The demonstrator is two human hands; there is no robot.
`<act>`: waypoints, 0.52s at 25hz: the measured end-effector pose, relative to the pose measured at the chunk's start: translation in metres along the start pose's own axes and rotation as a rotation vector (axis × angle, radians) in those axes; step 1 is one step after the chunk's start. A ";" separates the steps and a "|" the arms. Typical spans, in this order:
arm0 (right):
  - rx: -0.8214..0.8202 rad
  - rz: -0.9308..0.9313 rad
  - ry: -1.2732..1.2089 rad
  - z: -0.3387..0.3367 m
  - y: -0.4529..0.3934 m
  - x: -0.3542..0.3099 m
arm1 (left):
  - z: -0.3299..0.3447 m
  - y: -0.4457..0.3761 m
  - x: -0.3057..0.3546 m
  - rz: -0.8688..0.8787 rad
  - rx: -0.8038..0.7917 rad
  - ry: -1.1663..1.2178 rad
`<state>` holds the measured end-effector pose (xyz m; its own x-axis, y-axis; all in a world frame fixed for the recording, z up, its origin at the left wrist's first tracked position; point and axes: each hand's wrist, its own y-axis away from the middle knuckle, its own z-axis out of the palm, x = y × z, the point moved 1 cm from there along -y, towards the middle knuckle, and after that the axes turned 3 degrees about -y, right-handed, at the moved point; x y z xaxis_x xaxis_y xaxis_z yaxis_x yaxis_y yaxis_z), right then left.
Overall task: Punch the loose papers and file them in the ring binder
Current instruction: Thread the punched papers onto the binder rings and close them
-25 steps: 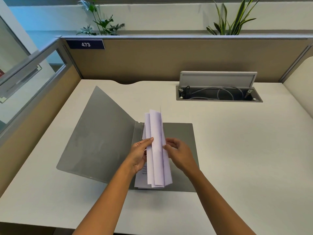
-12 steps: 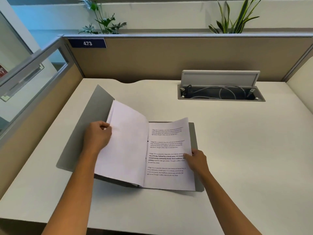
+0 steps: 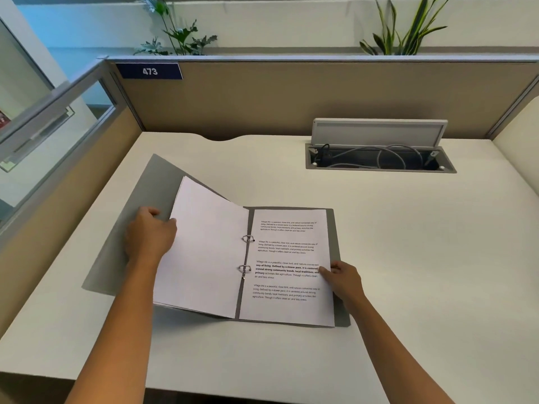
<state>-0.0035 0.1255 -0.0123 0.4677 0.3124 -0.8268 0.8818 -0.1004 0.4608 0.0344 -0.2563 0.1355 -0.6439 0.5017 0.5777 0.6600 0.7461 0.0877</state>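
Step in hand: filing, by my reckoning; the papers already sit on the rings, so punching looks done and I am parting the stack to check how it lies.
Ring binder (image 3: 137, 228): lies open on the counter (image 3: 408, 272) in front of me, its left cover propped up at a slant, its right cover flat.
Rings (image 3: 247, 238): two metal loops in the spine, both threaded through the sheets; whether they are fully snapped together I cannot tell.
Blank sheets (image 3: 204, 252): turned over to the left, resting against the raised cover.
Printed sheets (image 3: 287, 266): flat on the right cover, text facing up.
Left hand (image 3: 150, 236): my fingers curl round the outer edge of the turned sheets and the cover behind them, thumb over the paper's edge.
Right hand (image 3: 342, 279): thumb and fingers pinch the right edge of the printed sheets, pinning them down.
Next move: I judge I should lay the left sheets back over the right, confirm the rings are latched, then swing the cover down gently so no hole tears.
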 end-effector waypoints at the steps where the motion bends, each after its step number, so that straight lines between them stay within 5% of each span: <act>1: -0.008 0.008 -0.004 -0.001 -0.002 0.002 | -0.001 0.001 0.002 -0.001 -0.047 -0.012; 5: -0.044 0.027 -0.063 -0.002 -0.006 0.008 | -0.003 0.017 0.020 0.094 -0.206 -0.122; 13: -0.055 0.003 -0.098 -0.001 -0.004 0.013 | 0.024 0.091 0.107 0.399 -0.150 -0.355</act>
<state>-0.0013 0.1313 -0.0245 0.4763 0.2185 -0.8517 0.8770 -0.0484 0.4780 0.0167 -0.1247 0.1860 -0.4065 0.8686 0.2832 0.9106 0.4105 0.0481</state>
